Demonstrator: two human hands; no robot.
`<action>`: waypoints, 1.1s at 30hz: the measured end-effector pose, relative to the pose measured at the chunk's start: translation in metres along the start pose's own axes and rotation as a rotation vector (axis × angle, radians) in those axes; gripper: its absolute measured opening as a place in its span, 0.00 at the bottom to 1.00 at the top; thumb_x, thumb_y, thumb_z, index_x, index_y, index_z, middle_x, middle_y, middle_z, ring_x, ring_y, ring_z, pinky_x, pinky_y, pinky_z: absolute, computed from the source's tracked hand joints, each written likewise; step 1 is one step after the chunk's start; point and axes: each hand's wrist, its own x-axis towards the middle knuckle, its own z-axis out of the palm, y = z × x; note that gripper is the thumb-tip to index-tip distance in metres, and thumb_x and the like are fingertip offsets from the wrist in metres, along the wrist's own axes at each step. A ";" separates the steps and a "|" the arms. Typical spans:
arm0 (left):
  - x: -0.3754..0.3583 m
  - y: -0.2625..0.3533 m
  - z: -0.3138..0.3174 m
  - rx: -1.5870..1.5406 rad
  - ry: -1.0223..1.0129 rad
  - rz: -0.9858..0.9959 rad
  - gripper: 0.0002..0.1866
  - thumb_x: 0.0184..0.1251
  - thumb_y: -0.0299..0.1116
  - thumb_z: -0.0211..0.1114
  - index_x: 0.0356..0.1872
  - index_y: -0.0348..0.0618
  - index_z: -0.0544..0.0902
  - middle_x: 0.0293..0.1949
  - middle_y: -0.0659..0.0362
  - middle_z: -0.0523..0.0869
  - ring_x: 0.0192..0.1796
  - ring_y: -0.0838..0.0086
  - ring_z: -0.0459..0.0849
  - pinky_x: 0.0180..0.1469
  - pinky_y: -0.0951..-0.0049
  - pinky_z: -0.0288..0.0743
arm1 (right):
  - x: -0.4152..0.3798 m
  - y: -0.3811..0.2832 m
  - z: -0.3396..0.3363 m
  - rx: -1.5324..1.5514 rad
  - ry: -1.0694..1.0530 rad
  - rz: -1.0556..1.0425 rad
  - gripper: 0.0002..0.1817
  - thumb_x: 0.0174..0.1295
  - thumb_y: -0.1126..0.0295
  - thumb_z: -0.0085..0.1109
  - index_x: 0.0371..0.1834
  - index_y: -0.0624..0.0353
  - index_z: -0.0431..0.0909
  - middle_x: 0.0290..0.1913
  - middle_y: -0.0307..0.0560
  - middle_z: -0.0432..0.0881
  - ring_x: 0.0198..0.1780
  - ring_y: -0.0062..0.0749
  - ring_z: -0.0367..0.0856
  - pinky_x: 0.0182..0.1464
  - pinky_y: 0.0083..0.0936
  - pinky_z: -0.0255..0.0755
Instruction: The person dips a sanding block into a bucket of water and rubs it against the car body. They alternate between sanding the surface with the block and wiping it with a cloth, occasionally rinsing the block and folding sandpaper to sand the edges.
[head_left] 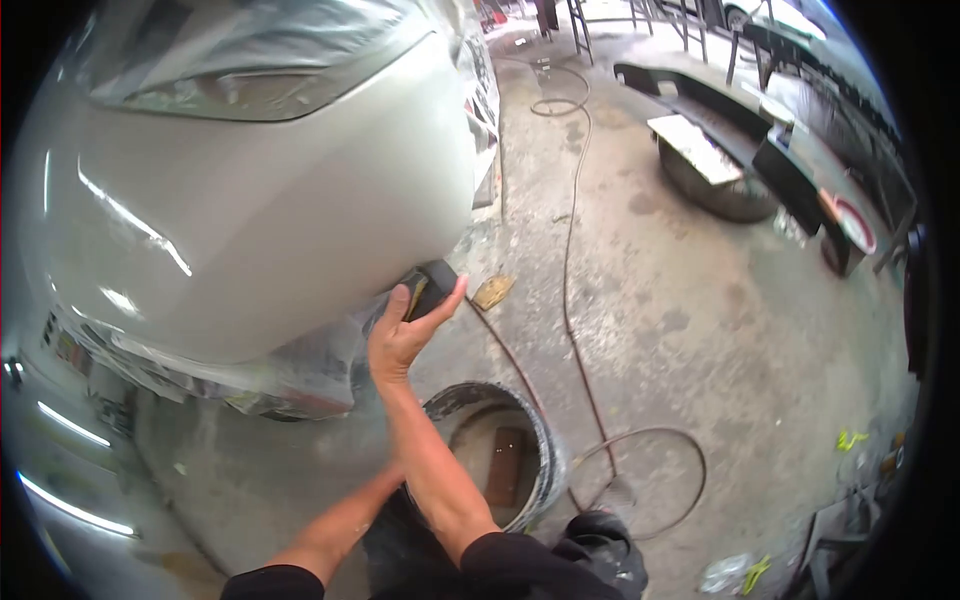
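My right hand (405, 335) is closed around a black hand sanding block (432, 288), thumb on the left side and fingers on the right. The block is at the lower right edge of a glossy grey car body panel (270, 220); whether it touches the panel is hard to tell. My left forearm (345, 520) passes under my right forearm. The left hand itself is hidden there, close to the rim of a round, dirty bucket (548, 460). A reddish-brown block (507, 465) shows inside the bucket, which seems to hold water.
Clear plastic sheeting (270, 45) wraps the car above and below the panel. A thin hose (568, 270) loops over the stained concrete floor, near a yellowish rag-like piece (493, 292). Black bumper parts (790, 180) and a dark tub with a white board (695, 148) stand right.
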 end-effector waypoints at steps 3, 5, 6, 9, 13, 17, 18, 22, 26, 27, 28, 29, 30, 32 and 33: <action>-0.003 0.008 -0.013 0.078 -0.017 0.034 0.36 0.54 0.26 0.76 0.68 0.47 0.73 0.60 0.42 0.72 0.64 0.42 0.72 0.67 0.50 0.69 | 0.060 0.001 -0.008 -0.073 -0.105 0.003 0.42 0.77 0.59 0.58 0.82 0.70 0.47 0.80 0.73 0.58 0.81 0.56 0.58 0.80 0.41 0.54; 0.000 0.007 -0.013 0.097 -0.015 0.036 0.37 0.54 0.26 0.76 0.67 0.47 0.73 0.60 0.41 0.72 0.64 0.41 0.71 0.67 0.49 0.69 | 0.107 -0.010 -0.015 0.014 -0.235 0.134 0.42 0.78 0.58 0.58 0.82 0.70 0.47 0.79 0.72 0.59 0.81 0.56 0.58 0.80 0.40 0.54; 0.000 0.005 -0.012 0.106 -0.012 0.037 0.37 0.54 0.26 0.76 0.68 0.46 0.73 0.61 0.41 0.71 0.64 0.41 0.71 0.67 0.49 0.69 | 0.113 -0.018 -0.017 0.124 -0.315 0.275 0.42 0.78 0.57 0.57 0.82 0.70 0.47 0.78 0.72 0.59 0.81 0.55 0.58 0.80 0.40 0.54; -0.002 -0.002 -0.006 0.100 -0.028 0.016 0.37 0.53 0.26 0.76 0.68 0.47 0.73 0.61 0.41 0.72 0.64 0.41 0.72 0.67 0.50 0.70 | 0.032 0.002 -0.002 -0.113 -0.067 -0.036 0.41 0.79 0.58 0.55 0.83 0.70 0.46 0.80 0.72 0.56 0.81 0.56 0.57 0.80 0.43 0.52; -0.007 -0.007 -0.003 -0.004 0.023 0.011 0.38 0.54 0.25 0.76 0.68 0.48 0.73 0.61 0.41 0.72 0.65 0.42 0.72 0.67 0.51 0.71 | -0.016 0.004 0.010 -0.071 0.002 -0.066 0.42 0.79 0.58 0.54 0.83 0.70 0.42 0.82 0.71 0.49 0.82 0.59 0.53 0.80 0.49 0.52; 0.000 0.017 -0.024 0.082 -0.092 -0.035 0.34 0.60 0.31 0.74 0.68 0.45 0.72 0.64 0.40 0.71 0.68 0.41 0.68 0.70 0.50 0.67 | 0.073 -0.004 -0.010 -0.164 -0.115 -0.072 0.46 0.78 0.58 0.57 0.84 0.67 0.37 0.83 0.71 0.46 0.83 0.60 0.49 0.80 0.51 0.51; 0.000 0.017 -0.025 0.072 -0.104 -0.049 0.33 0.61 0.32 0.73 0.68 0.45 0.72 0.64 0.40 0.71 0.69 0.41 0.68 0.71 0.50 0.67 | 0.074 -0.004 -0.009 -0.141 -0.103 -0.057 0.45 0.78 0.58 0.56 0.84 0.66 0.38 0.84 0.70 0.44 0.84 0.60 0.45 0.81 0.51 0.48; -0.014 -0.027 0.007 -0.035 0.010 -0.003 0.34 0.60 0.31 0.74 0.69 0.48 0.73 0.63 0.41 0.72 0.66 0.42 0.71 0.68 0.51 0.69 | -0.031 0.031 0.000 -0.154 -0.056 -0.208 0.44 0.75 0.59 0.62 0.84 0.63 0.45 0.77 0.73 0.56 0.77 0.64 0.61 0.77 0.52 0.56; -0.009 -0.032 0.009 -0.166 0.041 -0.053 0.37 0.55 0.25 0.76 0.69 0.50 0.73 0.60 0.43 0.72 0.65 0.43 0.72 0.67 0.52 0.71 | 0.016 0.008 -0.001 -0.289 -0.034 -0.543 0.45 0.69 0.65 0.70 0.83 0.61 0.52 0.57 0.66 0.72 0.51 0.58 0.77 0.49 0.48 0.74; -0.004 -0.010 -0.008 -0.047 0.009 -0.013 0.36 0.56 0.25 0.75 0.69 0.50 0.73 0.60 0.43 0.72 0.65 0.43 0.72 0.67 0.52 0.71 | 0.056 -0.017 0.001 -0.300 -0.035 -0.620 0.44 0.68 0.66 0.71 0.83 0.61 0.55 0.53 0.63 0.73 0.44 0.54 0.77 0.43 0.43 0.74; -0.003 0.005 -0.017 0.072 -0.027 0.017 0.36 0.56 0.26 0.75 0.69 0.49 0.73 0.60 0.43 0.72 0.65 0.44 0.72 0.67 0.52 0.70 | 0.087 -0.043 0.003 -0.271 -0.115 -0.638 0.44 0.68 0.67 0.71 0.82 0.61 0.56 0.49 0.61 0.73 0.42 0.51 0.76 0.42 0.43 0.73; -0.001 0.008 -0.020 0.081 -0.036 0.013 0.36 0.56 0.25 0.75 0.69 0.50 0.73 0.60 0.43 0.72 0.65 0.44 0.72 0.67 0.52 0.70 | 0.104 -0.058 0.004 -0.269 -0.192 -0.596 0.44 0.68 0.68 0.71 0.83 0.61 0.54 0.49 0.60 0.73 0.43 0.49 0.75 0.41 0.41 0.72; 0.003 0.011 -0.022 0.091 -0.043 0.015 0.37 0.55 0.25 0.75 0.69 0.50 0.73 0.60 0.43 0.73 0.65 0.44 0.72 0.67 0.52 0.70 | 0.105 -0.059 0.003 -0.255 -0.230 -0.557 0.45 0.69 0.66 0.70 0.84 0.59 0.53 0.57 0.65 0.73 0.51 0.53 0.76 0.52 0.44 0.72; 0.005 0.012 -0.022 0.095 -0.031 0.035 0.37 0.55 0.25 0.76 0.69 0.51 0.73 0.59 0.44 0.73 0.64 0.44 0.73 0.66 0.52 0.71 | 0.080 -0.031 -0.007 -0.229 -0.216 -0.579 0.45 0.69 0.65 0.70 0.84 0.59 0.53 0.56 0.63 0.73 0.49 0.52 0.76 0.52 0.45 0.72; 0.005 0.012 -0.019 0.089 -0.005 0.048 0.37 0.55 0.24 0.76 0.69 0.51 0.73 0.59 0.44 0.73 0.64 0.44 0.73 0.66 0.51 0.71 | 0.065 -0.014 -0.012 -0.240 -0.204 -0.592 0.45 0.69 0.65 0.70 0.84 0.59 0.53 0.55 0.62 0.73 0.48 0.51 0.75 0.50 0.44 0.72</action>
